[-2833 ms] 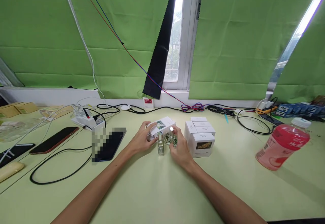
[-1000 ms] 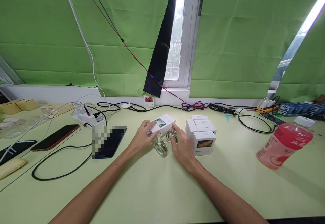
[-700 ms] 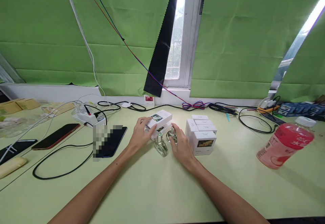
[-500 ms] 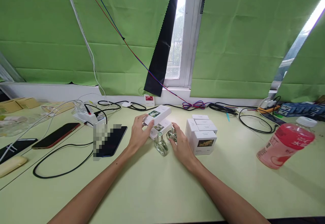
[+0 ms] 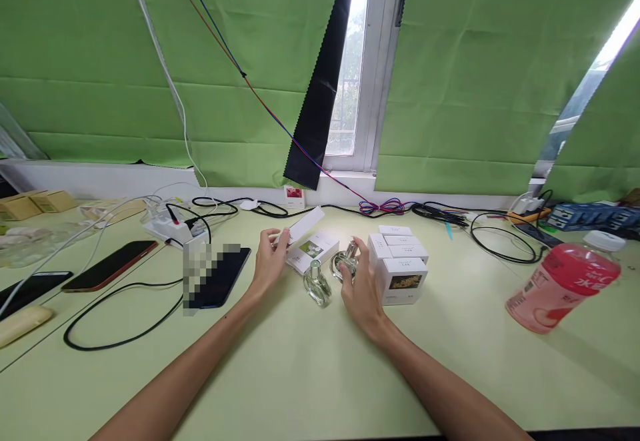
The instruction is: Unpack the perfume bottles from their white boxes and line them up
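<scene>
My left hand (image 5: pixel 271 259) is closed on a slim white box (image 5: pixel 303 225), tilted up on edge above the table. Just under it lies a second white box (image 5: pixel 314 249) with a leaf-and-flower picture. In my right hand (image 5: pixel 361 288) is a clear glass perfume bottle (image 5: pixel 343 262) with a silver cap, gripped by thumb and fingers. Between the hands another glass perfume bottle (image 5: pixel 317 286) rests on the table. Right beside my right hand stands a cluster of white boxes (image 5: pixel 404 281), the front one bearing a dark picture.
A pink drink bottle (image 5: pixel 563 284) stands at the right. Phones (image 5: pixel 110 266) and a looped black cable (image 5: pixel 125 348) lie on the left, near a white power strip (image 5: pixel 173 228). Tangled cables (image 5: pixel 435 213) run along the wall, where a small white box (image 5: pixel 294 196) stands.
My left hand has turned the slim box onto its edge, so its picture no longer faces me. My right hand has raised and tilted its perfume bottle slightly.
</scene>
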The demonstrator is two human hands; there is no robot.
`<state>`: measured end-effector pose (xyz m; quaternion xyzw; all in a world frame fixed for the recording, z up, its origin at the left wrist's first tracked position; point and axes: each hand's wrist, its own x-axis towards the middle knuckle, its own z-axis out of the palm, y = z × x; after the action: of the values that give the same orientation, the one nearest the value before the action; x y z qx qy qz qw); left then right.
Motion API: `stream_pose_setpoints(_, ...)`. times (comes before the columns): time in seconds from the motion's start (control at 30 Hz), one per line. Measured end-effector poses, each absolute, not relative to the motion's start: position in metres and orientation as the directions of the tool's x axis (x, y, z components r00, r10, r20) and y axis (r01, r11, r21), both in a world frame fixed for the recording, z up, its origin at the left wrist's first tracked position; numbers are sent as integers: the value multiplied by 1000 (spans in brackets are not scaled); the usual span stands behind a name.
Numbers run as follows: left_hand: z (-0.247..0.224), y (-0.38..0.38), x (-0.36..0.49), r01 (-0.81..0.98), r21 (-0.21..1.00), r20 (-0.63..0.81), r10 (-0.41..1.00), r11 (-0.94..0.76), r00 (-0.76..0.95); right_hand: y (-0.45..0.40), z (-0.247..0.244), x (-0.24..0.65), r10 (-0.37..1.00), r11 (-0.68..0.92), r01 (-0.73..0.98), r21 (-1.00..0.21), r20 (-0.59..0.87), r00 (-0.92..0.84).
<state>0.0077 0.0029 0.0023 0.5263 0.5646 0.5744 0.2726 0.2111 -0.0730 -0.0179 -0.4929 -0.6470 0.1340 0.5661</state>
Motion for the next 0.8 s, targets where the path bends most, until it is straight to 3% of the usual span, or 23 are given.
stream_pose_setpoints(0.27,7,-1,11,180,969,219,926,-169,-306,-85,-12,204,628,582,460,-670,730,269)
stream_pose_setpoints(0.43,8,-2,13,137,978,191,934,-156,-303,-96,-16,197,446,752,438,-492,870,212)
stream_pose_setpoints(0.53,8,-3,14,100,983,179,945,-157,-275,-105,-20,191,341,818,461,-344,935,92)
stream_pose_setpoints(0.63,7,-4,17,58,987,160,958,-150,-239,-113,-23,184,336,863,432,-263,936,-102)
stream_pose_setpoints(0.8,3,-5,21,6,990,139,975,-140,-175,-120,-24,176,456,881,344,-326,778,-431)
